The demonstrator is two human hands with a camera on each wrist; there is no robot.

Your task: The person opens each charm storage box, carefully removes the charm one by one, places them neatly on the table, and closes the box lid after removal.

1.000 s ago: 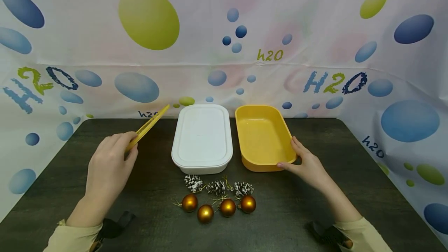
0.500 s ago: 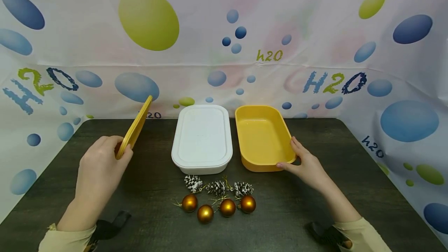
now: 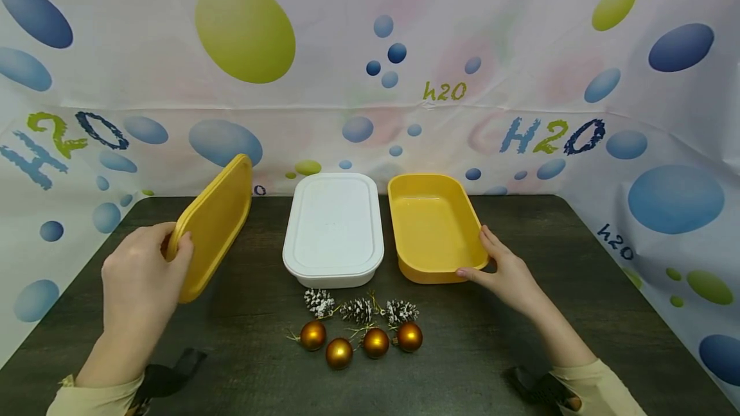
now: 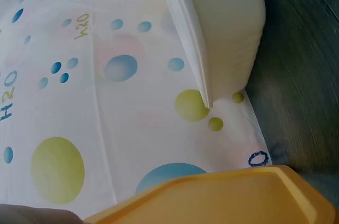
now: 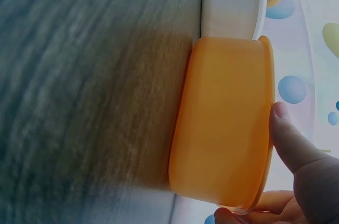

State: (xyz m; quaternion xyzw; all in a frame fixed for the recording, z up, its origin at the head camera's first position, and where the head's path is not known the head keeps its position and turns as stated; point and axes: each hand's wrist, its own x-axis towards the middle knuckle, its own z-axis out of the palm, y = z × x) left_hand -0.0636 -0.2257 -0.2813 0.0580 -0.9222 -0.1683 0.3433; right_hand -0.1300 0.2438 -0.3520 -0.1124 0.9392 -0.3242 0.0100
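My left hand (image 3: 137, 278) pinches the near edge of a yellow rounded-rectangle lid (image 3: 216, 230), thumb on one face. The lid stands steeply tilted over the left of the table. In the left wrist view part of the lid (image 4: 228, 197) shows along the bottom. My right hand (image 3: 509, 275) grips the near right corner of an uncovered yellow food container (image 3: 435, 233), thumb at the front rim and fingers at the right side. That container stands on the table with nothing inside; its orange-looking wall (image 5: 225, 118) fills the middle of the right wrist view.
A white container with its white lid (image 3: 334, 226) on stands left of the yellow one. In front lie snowy pine cones (image 3: 357, 310) in a row and several gold baubles (image 3: 339, 353). A bubble-print sheet (image 3: 347, 82) hangs behind the dark table (image 3: 462, 371).
My left hand has moved left and turned the yellow lid from edge-on so that its broad face shows. My right hand and the yellow container have stayed put.
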